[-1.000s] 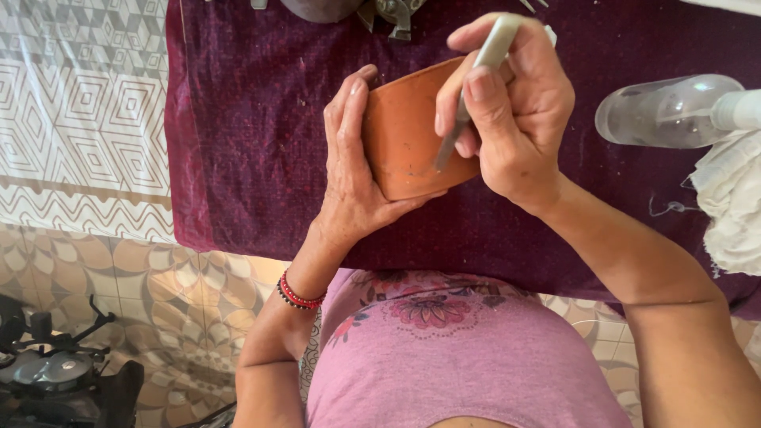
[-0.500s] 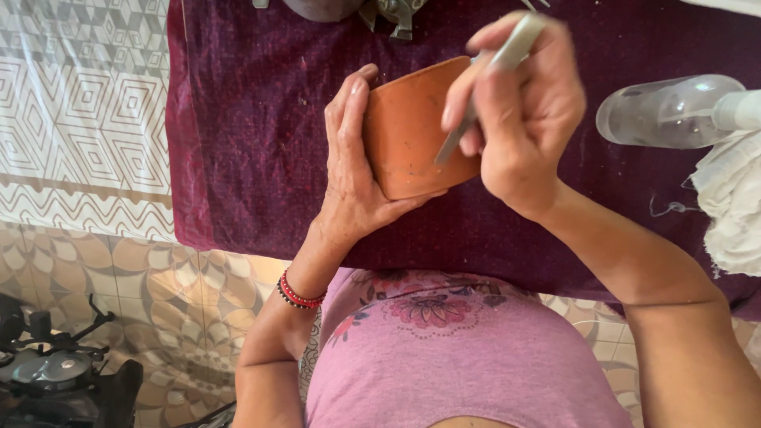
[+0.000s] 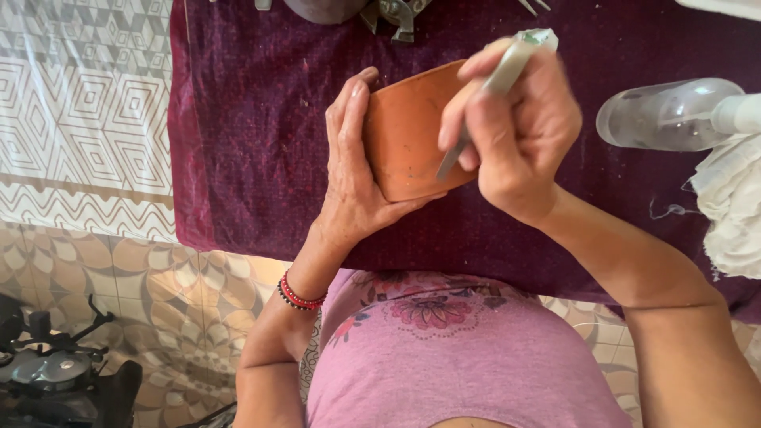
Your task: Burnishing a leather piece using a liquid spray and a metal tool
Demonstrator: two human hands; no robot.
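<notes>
On the maroon cloth (image 3: 254,143), hands (image 3: 353,174) (image 3: 519,135) work a clay pot (image 3: 408,131)

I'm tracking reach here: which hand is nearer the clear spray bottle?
Right. The right hand works just left of the spray bottle; the left hand sits beyond the clay pot.

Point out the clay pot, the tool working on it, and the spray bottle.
clay pot (image 3: 400,139), head view, on its bare orange wall.
metal tool (image 3: 501,75), head view, on its handle above the fingers.
spray bottle (image 3: 670,115), head view, on its clear body.
</notes>
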